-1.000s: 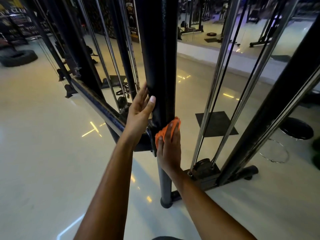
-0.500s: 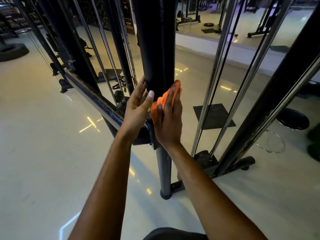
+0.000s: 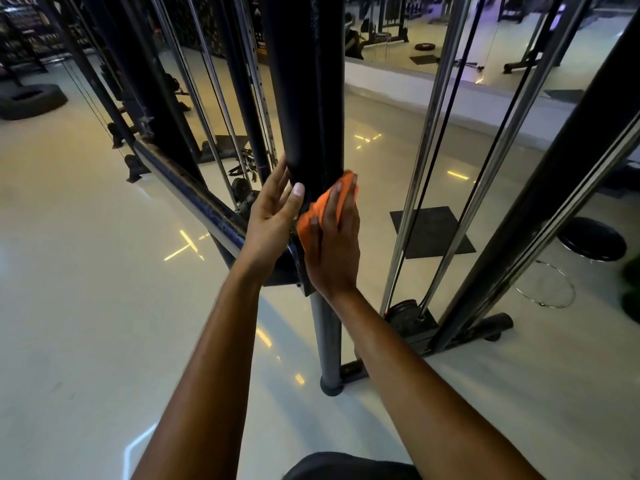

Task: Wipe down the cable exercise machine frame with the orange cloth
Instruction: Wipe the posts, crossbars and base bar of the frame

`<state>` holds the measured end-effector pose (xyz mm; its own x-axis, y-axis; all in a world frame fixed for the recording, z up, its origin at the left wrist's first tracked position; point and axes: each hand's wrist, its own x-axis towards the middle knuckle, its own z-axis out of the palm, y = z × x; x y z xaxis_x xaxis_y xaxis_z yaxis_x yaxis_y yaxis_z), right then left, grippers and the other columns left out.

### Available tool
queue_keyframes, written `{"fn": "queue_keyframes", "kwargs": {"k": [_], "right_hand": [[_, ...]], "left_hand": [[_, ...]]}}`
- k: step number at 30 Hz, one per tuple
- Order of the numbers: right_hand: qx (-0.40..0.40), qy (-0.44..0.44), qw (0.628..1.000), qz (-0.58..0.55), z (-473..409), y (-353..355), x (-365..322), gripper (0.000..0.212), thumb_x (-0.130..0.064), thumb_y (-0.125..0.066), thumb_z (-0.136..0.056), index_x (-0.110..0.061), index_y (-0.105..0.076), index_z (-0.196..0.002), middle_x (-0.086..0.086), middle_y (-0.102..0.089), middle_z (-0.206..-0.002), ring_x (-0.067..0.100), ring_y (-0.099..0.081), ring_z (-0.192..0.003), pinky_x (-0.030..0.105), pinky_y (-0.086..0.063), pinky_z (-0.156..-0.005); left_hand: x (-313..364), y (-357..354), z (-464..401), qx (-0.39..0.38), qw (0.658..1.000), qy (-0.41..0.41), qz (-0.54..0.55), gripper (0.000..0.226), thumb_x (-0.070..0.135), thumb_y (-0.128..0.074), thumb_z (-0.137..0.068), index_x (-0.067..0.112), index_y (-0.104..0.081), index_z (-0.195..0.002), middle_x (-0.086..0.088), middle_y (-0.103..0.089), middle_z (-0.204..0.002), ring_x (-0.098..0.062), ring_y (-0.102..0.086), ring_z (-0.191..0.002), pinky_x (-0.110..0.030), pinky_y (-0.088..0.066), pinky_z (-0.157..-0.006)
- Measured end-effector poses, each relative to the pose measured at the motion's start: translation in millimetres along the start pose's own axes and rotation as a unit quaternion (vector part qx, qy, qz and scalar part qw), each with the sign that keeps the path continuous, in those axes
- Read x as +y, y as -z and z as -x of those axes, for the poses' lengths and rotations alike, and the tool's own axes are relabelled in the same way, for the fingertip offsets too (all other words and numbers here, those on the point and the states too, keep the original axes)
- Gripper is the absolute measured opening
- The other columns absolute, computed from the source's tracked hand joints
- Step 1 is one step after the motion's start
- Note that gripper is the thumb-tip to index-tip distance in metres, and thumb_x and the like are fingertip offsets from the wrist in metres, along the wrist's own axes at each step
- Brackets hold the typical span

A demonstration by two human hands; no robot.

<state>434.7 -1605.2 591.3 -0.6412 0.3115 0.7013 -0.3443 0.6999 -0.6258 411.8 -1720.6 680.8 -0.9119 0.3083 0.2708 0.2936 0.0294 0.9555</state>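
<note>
Where both bare forearms reach up from the bottom of the view, the two hands meet at a thick black post (image 3: pixel 304 98) of the machine frame. At the very bottom edge, between the arms, a dark piece of clothing (image 3: pixel 346 467) shows.

On the post's right face, the right hand (image 3: pixel 332 244) lies flat, fingers straight and close together, pressing the cloth (image 3: pixel 317 216) against the metal. Most of the cloth is trapped under the palm and fingers; orange folds stick out past the thumb side at the left and past the fingertips at the top. It sits at the lower end of the black section, just above a bracket (image 3: pixel 298 268) where the post narrows to a grey tube (image 3: pixel 327 341) running down to the floor (image 3: pixel 86 323).

Beside it, the left hand (image 3: pixel 273 209) is open, fingers straight, with its thumb and palm resting against the post's left face. It holds nothing. Its thumb tip is just beside the cloth's left edge; whether they touch cannot be told.

Leftward from the bracket, a blue-black rail (image 3: pixel 187 192) slopes up and away. To the right, chrome rods (image 3: pixel 426 150) and black cables drop to a weight plate (image 3: pixel 403 310) at the base, next to a slanted black beam (image 3: pixel 540 202).

Farther off lie a black mat (image 3: pixel 433 230), a round black stool (image 3: pixel 594 239) and, at far left, a tyre (image 3: pixel 31 98). Beyond a low white ledge (image 3: pixel 450 95), more gym equipment stands dim and blurred.
</note>
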Motion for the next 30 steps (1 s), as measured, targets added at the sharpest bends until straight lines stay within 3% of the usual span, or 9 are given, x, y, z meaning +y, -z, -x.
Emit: {"fn": "queue_keyframes", "kwargs": {"k": [3,5,12,15,18,20,23,28,30], "right_hand": [[-0.032,0.023,0.998,0.042,20.0,-4.0,20.4,0.076,-0.046,-0.049,-0.115,-0.014,-0.005,-0.168,0.015,0.006,-0.181,0.042,-0.014,-0.166,0.052,-0.038,-0.128],[-0.077,0.014,0.995,0.059,51.4,-7.1,45.3,0.08,-0.035,-0.055,-0.115,-0.017,0.001,-0.169,0.02,0.009,-0.18,0.04,-0.007,-0.168,0.054,-0.041,-0.126],[-0.103,-0.02,0.994,-0.01,47.4,0.2,46.1,0.088,-0.032,-0.061,-0.112,-0.017,0.005,-0.169,0.009,0.017,-0.18,0.037,-0.007,-0.168,0.059,-0.042,-0.124],[-0.094,-0.002,0.995,-0.019,27.3,-2.8,42.2,0.082,-0.037,-0.056,-0.113,-0.012,-0.002,-0.169,0.012,0.014,-0.179,0.037,-0.002,-0.168,0.051,-0.031,-0.132],[-0.13,0.03,0.991,0.024,47.5,-8.6,66.2,0.08,-0.051,-0.041,-0.116,-0.018,0.01,-0.169,0.022,0.01,-0.178,0.039,0.003,-0.168,0.046,-0.019,-0.135],[-0.167,0.055,0.983,0.056,73.0,-10.1,89.7,0.083,-0.038,-0.046,-0.117,-0.022,0.017,-0.169,0.028,0.004,-0.178,0.044,-0.002,-0.167,0.056,-0.025,-0.133],[-0.188,0.052,0.978,0.066,95.6,-12.1,110.4,0.081,-0.026,-0.054,-0.114,-0.018,0.004,-0.17,0.026,-0.005,-0.177,0.048,-0.015,-0.164,0.063,-0.035,-0.124],[-0.128,0.065,0.99,0.017,71.6,-18.5,98.8,0.079,-0.049,-0.038,-0.117,-0.031,0.017,-0.17,0.016,0.008,-0.179,0.045,-0.008,-0.166,0.052,-0.025,-0.133],[-0.112,0.079,0.99,0.03,74.9,-27.0,107.4,0.085,-0.045,-0.047,-0.116,-0.031,0.017,-0.17,0.023,0.0,-0.178,0.049,-0.015,-0.164,0.053,-0.03,-0.132]], "left_hand": [[-3.3,-3.3,7.0,0.008,1.0,0.003,-0.015,0.066,0.029,-0.057,-0.112,0.039,-0.027,-0.169,0.01,-0.029,-0.175,0.0,-0.034,-0.153,-0.015,-0.049,-0.105],[-11.2,-5.5,14.4,0.011,0.999,0.008,-0.031,0.065,0.029,-0.058,-0.112,0.041,-0.027,-0.168,0.011,-0.033,-0.173,-0.005,-0.037,-0.155,-0.027,-0.046,-0.115],[-51.0,-16.4,44.4,0.035,0.994,0.032,-0.101,0.061,0.034,-0.055,-0.112,0.044,-0.03,-0.167,0.008,-0.04,-0.17,-0.019,-0.04,-0.157,-0.06,-0.043,-0.121],[-67.3,-20.4,55.3,0.064,0.98,0.022,-0.189,0.063,0.024,-0.056,-0.111,0.043,-0.031,-0.166,0.009,-0.037,-0.172,-0.02,-0.029,-0.162,-0.061,-0.04,-0.123],[-79.1,-28.4,65.6,0.075,0.954,-0.009,-0.29,0.073,0.006,-0.056,-0.108,0.031,-0.026,-0.17,0.009,-0.026,-0.176,-0.018,-0.021,-0.164,-0.06,-0.033,-0.127],[-85.2,-32.4,66.9,0.074,0.941,-0.027,-0.329,0.075,0.007,-0.056,-0.108,0.027,-0.022,-0.171,0.009,-0.017,-0.179,-0.017,-0.012,-0.166,-0.062,-0.024,-0.13],[-93.3,-34.0,66.9,0.075,0.917,-0.042,-0.389,0.073,0.012,-0.054,-0.11,0.023,-0.018,-0.172,0.008,-0.01,-0.18,-0.014,-0.005,-0.166,-0.059,-0.017,-0.133],[-116.8,-28.8,67.7,0.078,0.879,-0.111,-0.456,0.062,0.02,-0.041,-0.115,0.015,-0.015,-0.172,-0.007,-0.007,-0.18,-0.024,-0.006,-0.167,-0.057,-0.018,-0.132],[-132.7,-27.6,68.6,0.088,0.859,-0.145,-0.484,0.062,0.017,-0.042,-0.115,0.013,-0.014,-0.17,-0.015,-0.007,-0.179,-0.032,-0.009,-0.166,-0.061,-0.02,-0.131]]}}
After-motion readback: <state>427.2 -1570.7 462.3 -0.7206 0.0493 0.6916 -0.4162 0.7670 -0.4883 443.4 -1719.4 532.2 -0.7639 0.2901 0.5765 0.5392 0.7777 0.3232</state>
